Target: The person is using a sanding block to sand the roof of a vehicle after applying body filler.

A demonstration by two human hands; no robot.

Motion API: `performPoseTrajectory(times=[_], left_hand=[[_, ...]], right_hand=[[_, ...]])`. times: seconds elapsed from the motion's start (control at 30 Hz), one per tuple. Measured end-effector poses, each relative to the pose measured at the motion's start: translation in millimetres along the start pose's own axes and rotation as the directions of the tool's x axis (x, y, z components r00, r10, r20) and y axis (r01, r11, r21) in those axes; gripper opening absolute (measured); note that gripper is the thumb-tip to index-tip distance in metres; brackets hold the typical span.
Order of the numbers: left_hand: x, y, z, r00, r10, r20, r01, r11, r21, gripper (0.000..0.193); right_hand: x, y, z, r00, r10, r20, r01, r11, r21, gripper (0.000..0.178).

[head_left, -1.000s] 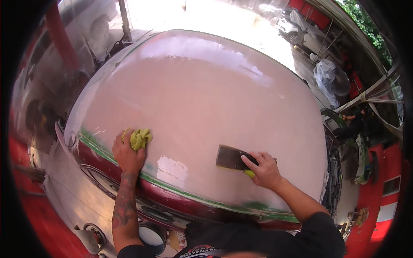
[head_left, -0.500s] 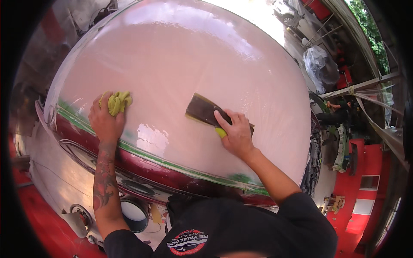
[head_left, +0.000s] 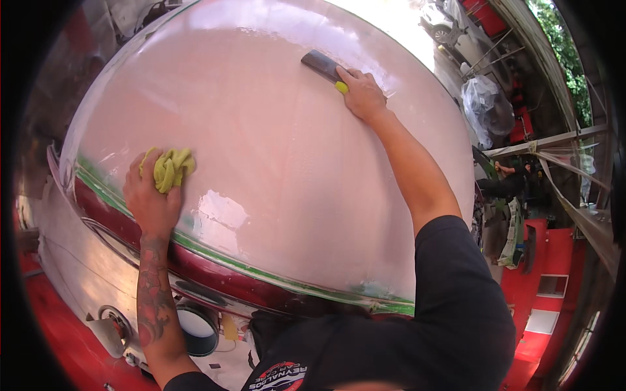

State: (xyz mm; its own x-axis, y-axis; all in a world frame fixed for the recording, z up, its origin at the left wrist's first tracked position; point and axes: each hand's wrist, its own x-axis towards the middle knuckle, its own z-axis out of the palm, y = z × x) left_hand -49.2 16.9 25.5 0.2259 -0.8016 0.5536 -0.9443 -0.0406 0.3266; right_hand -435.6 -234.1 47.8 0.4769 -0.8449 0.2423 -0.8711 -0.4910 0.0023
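A wide, wet, pale pink car roof (head_left: 261,156) fills the middle, with green and dark red paint along its near edge. At its left side my left hand (head_left: 153,202) holds a crumpled yellow-green cloth (head_left: 173,169) against the surface. My right hand (head_left: 365,96) reaches toward the far part of the roof, closed on a long dark sanding block (head_left: 321,63). The block lies flat on the panel, its rear part hidden under my fingers. A small bright yellow-green piece (head_left: 342,87) shows by my right thumb.
Below the near edge stands a round bucket (head_left: 197,330) on the floor. Clear plastic sheeting (head_left: 482,104) hangs at the right, near a white car (head_left: 443,23). Another person (head_left: 512,179) is at the right. Red panels (head_left: 554,254) stand at the lower right.
My right hand has slid the sanding block away from me to the far part of the roof. My left hand with the cloth has shifted slightly left and nearer.
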Motion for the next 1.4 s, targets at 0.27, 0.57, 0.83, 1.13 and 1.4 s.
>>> performPoseTrajectory(times=[0.27, 0.57, 0.83, 1.13, 1.4], left_hand=[[1, -9, 1, 1.0, -0.028, 0.008, 0.028, 0.999, 0.024, 0.049], [0, -5, -2, 1.0, -0.005, 0.024, 0.004, 1.0, 0.019, 0.046], [1, -10, -1, 0.999, 0.033, 0.017, -0.032, 0.998, -0.059, 0.044], [1, -15, 3, 1.0, 0.001, 0.02, -0.002, 1.0, 0.019, 0.044], [4, -2, 1, 0.999, -0.007, 0.053, 0.009, 1.0, -0.023, 0.043]], right_hand=[[-224, -51, -69, 0.979, -0.197, 0.052, 0.18, 0.956, 0.23, 0.066], [-147, 23, -54, 0.901, -0.424, 0.088, 0.395, 0.888, 0.235, 0.062], [13, 56, 17, 0.993, -0.12, -0.005, 0.119, 0.985, 0.122, 0.05], [-287, 4, -80, 0.976, -0.182, 0.123, 0.15, 0.961, 0.232, 0.07], [-81, 71, -29, 0.939, -0.341, 0.036, 0.325, 0.919, 0.221, 0.053]])
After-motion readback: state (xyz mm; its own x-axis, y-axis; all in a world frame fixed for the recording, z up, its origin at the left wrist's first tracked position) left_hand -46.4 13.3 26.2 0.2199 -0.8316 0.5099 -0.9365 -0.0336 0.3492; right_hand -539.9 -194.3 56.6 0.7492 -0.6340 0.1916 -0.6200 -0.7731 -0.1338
